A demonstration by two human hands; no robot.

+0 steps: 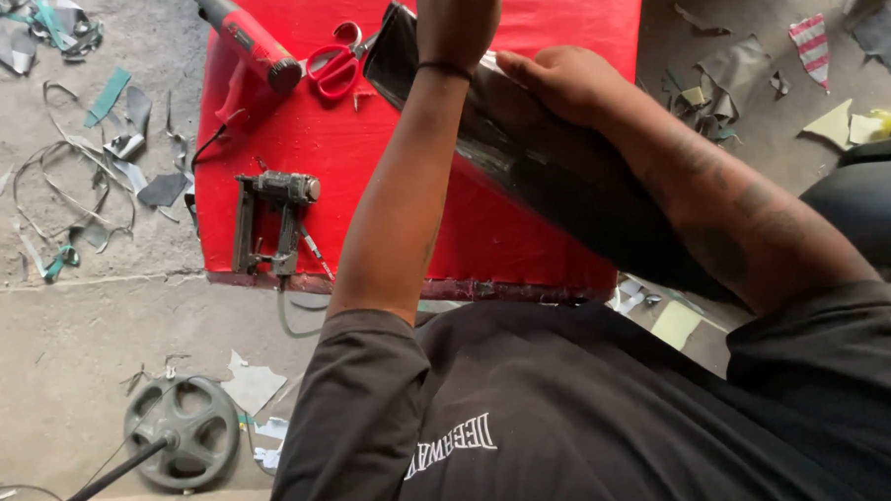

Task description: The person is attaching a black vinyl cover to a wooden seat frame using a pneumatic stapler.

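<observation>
1. Over the red padded panel (517, 41), both hands work on a long, dark, glossy piece (522, 169) that rises at an angle from the person's lap to the far side of the panel.
2. The left hand (457, 21) is closed in a fist around the upper end of the dark piece; its fingers are curled tight together and a black band sits on the wrist.
3. The right hand (563, 78) lies flat on the side of the same piece, fingers pressed together and the thumb stretched toward the left wrist.
4. Near the left hand, red-handled scissors (338, 62) and a red heat gun (249, 38) lie on the panel.
5. A black pneumatic stapler (275, 222) rests nearer the panel's front edge.
6. Scraps of material (87, 164) cover the concrete floor (63, 333), and a grey weight plate (181, 432) lies there too.
</observation>
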